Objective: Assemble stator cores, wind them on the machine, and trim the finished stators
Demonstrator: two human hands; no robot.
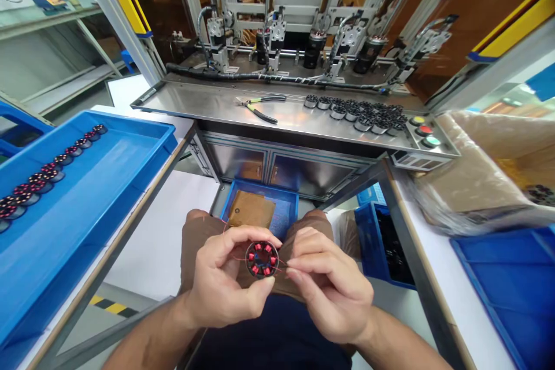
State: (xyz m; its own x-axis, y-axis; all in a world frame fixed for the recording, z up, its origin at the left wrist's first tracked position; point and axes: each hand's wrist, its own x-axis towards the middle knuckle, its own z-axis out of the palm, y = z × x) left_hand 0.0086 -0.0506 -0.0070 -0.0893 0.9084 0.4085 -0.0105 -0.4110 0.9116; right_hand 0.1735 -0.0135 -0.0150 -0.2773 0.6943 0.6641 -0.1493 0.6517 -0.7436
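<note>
Low over the lap, the left hand (221, 277) pinches a wound stator (262, 259) by its rim, its round face turned up toward the camera, while the right hand (329, 286) pinches its thin red wire (281, 269). To the left, a blue tray (108, 185) on the desk (143, 254) holds a row of wound stators (47, 170). Farther off, pliers (260, 107) and bare stators (359, 114) lie on the machine's steel shelf (217, 110).

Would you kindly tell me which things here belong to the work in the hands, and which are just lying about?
In hand:
left hand holding the wound stator
right hand pinching its red wire

Lying about:
pliers
bare stators on the steel shelf
finished stators in the blue tray
cardboard box
</note>
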